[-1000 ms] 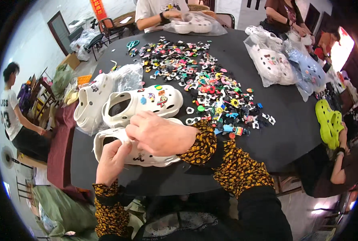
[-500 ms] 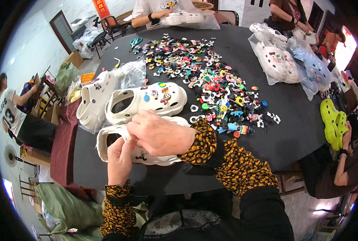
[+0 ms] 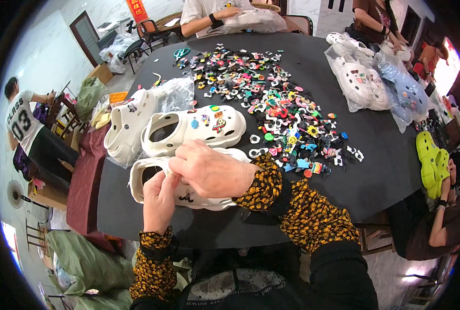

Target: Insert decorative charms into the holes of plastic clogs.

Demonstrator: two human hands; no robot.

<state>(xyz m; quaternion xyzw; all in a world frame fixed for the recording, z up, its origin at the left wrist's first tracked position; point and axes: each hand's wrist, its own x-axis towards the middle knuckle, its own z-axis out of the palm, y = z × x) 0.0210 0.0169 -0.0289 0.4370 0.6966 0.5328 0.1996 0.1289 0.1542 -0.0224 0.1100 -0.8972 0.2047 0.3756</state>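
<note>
A white clog [image 3: 209, 203] lies nearest me on the dark table, partly covered by my hands. Over its opening, my left hand [image 3: 159, 201] is closed in a pinch, thumb against fingers. My right hand [image 3: 212, 169] reaches across the clog, its fingertips pressed together against those of the left. Whatever lies between the fingertips is hidden. A black charm [image 3: 186, 196] shows on the clog's near side. Just beyond rests a second white clog [image 3: 230, 124], with several colourful charms on its top. Another white clog [image 3: 129, 124] leans at the left by a clear plastic bag [image 3: 176, 95].
Loose shoe charms [image 3: 287, 119] spread across the table's middle. Green-handled scissors [image 3: 181, 52] lie at the far left. Bagged white clogs [image 3: 361, 85] and a bagged blue clog [image 3: 408, 95] are at the right. Co-workers sit around; one holds a lime-green clog [image 3: 432, 164].
My view has shifted slightly, moving the table scene a little rightward. Both hands stay pinched together over the near clog. The co-worker across the table has moved the bagged clogs.
</note>
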